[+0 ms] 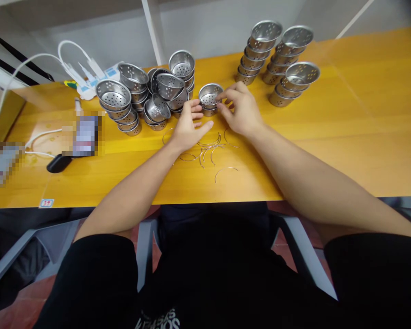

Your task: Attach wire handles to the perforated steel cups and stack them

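A small perforated metal cup (209, 97) sits on the yellow table (329, 151), on top of at least one more cup. My left hand (189, 127) touches its left side with fingers curled. My right hand (240, 108) holds its right rim with pinched fingertips. Several thin wire half-rings (212, 153) lie scattered on the table just in front of both hands. A jumbled heap of the same cups (150, 93) stands to the left of my hands.
Three neat stacks of cups (281, 57) stand at the back right. A white power strip with cables (89, 77) lies at the back left, with a black object (59, 163) and blurred items beside it. Chair frames show under the table's front edge.
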{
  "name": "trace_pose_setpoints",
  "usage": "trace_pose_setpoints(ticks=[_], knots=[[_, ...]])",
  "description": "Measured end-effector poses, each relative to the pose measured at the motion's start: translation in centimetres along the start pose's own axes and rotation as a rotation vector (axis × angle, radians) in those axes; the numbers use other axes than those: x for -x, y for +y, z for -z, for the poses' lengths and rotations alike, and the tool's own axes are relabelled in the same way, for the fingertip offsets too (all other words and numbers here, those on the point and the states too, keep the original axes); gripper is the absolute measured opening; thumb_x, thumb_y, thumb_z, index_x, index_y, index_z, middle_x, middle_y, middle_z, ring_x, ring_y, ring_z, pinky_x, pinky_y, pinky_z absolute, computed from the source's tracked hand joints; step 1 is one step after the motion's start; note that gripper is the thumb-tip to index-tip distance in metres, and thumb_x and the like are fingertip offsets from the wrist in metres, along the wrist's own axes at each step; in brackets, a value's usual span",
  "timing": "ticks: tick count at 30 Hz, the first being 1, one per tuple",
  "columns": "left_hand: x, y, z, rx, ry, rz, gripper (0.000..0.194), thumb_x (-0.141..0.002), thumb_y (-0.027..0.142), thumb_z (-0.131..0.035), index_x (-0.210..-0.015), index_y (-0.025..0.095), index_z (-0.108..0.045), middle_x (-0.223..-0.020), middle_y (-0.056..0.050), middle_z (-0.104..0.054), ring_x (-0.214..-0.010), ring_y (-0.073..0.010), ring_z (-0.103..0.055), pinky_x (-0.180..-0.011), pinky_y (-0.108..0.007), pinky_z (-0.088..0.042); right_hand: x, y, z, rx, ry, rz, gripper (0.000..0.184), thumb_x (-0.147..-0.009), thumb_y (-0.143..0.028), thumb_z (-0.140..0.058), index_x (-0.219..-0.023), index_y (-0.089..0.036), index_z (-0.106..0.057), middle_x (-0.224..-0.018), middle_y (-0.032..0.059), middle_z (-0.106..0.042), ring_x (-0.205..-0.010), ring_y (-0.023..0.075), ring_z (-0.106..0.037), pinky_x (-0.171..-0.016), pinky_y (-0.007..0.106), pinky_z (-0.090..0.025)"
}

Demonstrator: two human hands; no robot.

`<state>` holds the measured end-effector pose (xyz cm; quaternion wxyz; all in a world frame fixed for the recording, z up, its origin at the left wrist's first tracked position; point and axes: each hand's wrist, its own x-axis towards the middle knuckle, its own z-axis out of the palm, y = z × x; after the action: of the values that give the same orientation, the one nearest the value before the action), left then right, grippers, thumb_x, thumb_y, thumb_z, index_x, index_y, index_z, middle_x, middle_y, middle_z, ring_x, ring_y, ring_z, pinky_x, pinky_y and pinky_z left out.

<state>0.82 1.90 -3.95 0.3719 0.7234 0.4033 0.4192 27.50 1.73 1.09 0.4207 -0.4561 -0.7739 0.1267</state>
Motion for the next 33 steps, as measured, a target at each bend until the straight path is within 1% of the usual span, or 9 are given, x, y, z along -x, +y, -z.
trace_pose_setpoints(ticks=[4, 8, 11, 15, 18, 22, 27, 31, 33], knots=[[0.1, 0.5, 0.0, 0.007, -0.01, 0.015, 0.084, -0.108, 0.04, -0.093, -0.177, 0.035, -0.044, -0.185, -0.02, -0.065, -0.168, -0.0369, -0.074, -0.137, -0.065, -0.071, 0.1, -0.1, -0.2, 0.029, -0.01, -0.011, 0.042, -0.127, -0.074, -0.073, -0.144, -0.037, -0.086, -0.148, 0.0178, -0.079, -0.129, 0.0454, -0.084, -0.123, 0.072, -0.074], [0.2, 1.0, 0.2, 0.013, -0.03, 0.011, 0.075, -0.105, 0.038, -0.094, -0.168, 0.034, -0.052, -0.186, -0.018, -0.064, -0.169, -0.0379, -0.073, -0.139, -0.066, -0.07, 0.1, -0.5, -0.1, 0.034, -0.04, -0.025, 0.043, -0.127, -0.072, -0.073, -0.147, -0.035, -0.085, -0.149, 0.0181, -0.082, -0.126, 0.0452, -0.086, -0.124, 0.073, -0.074], [0.3, 1.5, 0.3, 0.024, -0.038, 0.011, 0.07, -0.104, 0.034, -0.094, -0.163, 0.033, -0.056, -0.186, -0.017, -0.065, -0.166, -0.037, -0.075, -0.139, -0.065, -0.071, 0.2, -0.9, 0.1, 0.039, -0.04, -0.04, 0.041, -0.127, -0.069, -0.072, -0.146, -0.035, -0.086, -0.15, 0.0181, -0.084, -0.128, 0.0458, -0.086, -0.125, 0.074, -0.074], [0.5, 2.0, 0.3, 0.026, -0.033, 0.017, 0.068, -0.104, 0.031, -0.095, -0.161, 0.031, -0.058, -0.184, -0.016, -0.066, -0.164, -0.0362, -0.076, -0.139, -0.065, -0.071, 0.2, -1.2, 0.1, 0.068, -0.048, -0.048, 0.04, -0.127, -0.064, -0.071, -0.151, -0.035, -0.085, -0.154, 0.0185, -0.082, -0.132, 0.0467, -0.086, -0.128, 0.075, -0.073], [0.6, 2.1, 0.4, 0.019, -0.023, 0.016, 0.066, -0.106, 0.032, -0.093, -0.162, 0.032, -0.059, -0.185, -0.016, -0.064, -0.163, -0.0359, -0.076, -0.138, -0.065, -0.073, 0.2, -1.4, 0.4, 0.087, -0.066, -0.063, 0.036, -0.128, -0.062, -0.069, -0.148, -0.037, -0.085, -0.153, 0.0174, -0.081, -0.132, 0.0452, -0.086, -0.129, 0.072, -0.073], [0.7, 1.8, 0.3, 0.008, -0.015, 0.0, 0.064, -0.107, 0.035, -0.093, -0.162, 0.033, -0.061, -0.186, -0.015, -0.06, -0.161, -0.0347, -0.075, -0.135, -0.061, -0.074, 0.0, -1.3, 0.7, 0.092, -0.052, -0.062, 0.035, -0.128, -0.066, -0.067, -0.143, -0.039, -0.084, -0.151, 0.0166, -0.081, -0.134, 0.0442, -0.085, -0.126, 0.069, -0.075], [0.6, 1.3, 0.1, 0.007, -0.005, -0.011, 0.064, -0.107, 0.031, -0.093, -0.163, 0.034, -0.061, -0.186, -0.015, -0.061, -0.159, -0.0322, -0.075, -0.133, -0.057, -0.075, -0.1, -0.6, 0.5, 0.023, -0.034, -0.011, 0.043, -0.124, -0.076, -0.074, -0.142, -0.039, -0.085, -0.146, 0.017, -0.08, -0.126, 0.0462, -0.085, -0.123, 0.074, -0.075], [0.7, 2.1, 0.2, 0.0, -0.003, -0.01, 0.057, -0.109, 0.032, -0.092, -0.159, 0.032, -0.064, -0.182, -0.015, -0.066, -0.155, -0.0297, -0.077, -0.131, -0.053, -0.076, 0.1, -1.0, 0.7, -0.002, -0.018, -0.023, 0.053, -0.118, -0.08, -0.08, -0.153, -0.04, -0.083, -0.146, 0.017, -0.081, -0.131, 0.0498, -0.081, -0.122, 0.078, -0.072], [0.9, 2.9, 0.4, -0.018, -0.023, -0.027, 0.05, -0.109, 0.03, -0.09, -0.153, 0.03, -0.067, -0.175, -0.014, -0.072, -0.152, -0.0281, -0.079, -0.131, -0.051, -0.076, 0.1, -1.5, 1.7, 0.006, 0.005, -0.036, 0.046, -0.12, -0.073, -0.082, -0.156, -0.046, -0.082, -0.149, 0.0144, -0.082, -0.136, 0.0482, -0.077, -0.124, 0.075, -0.069]])
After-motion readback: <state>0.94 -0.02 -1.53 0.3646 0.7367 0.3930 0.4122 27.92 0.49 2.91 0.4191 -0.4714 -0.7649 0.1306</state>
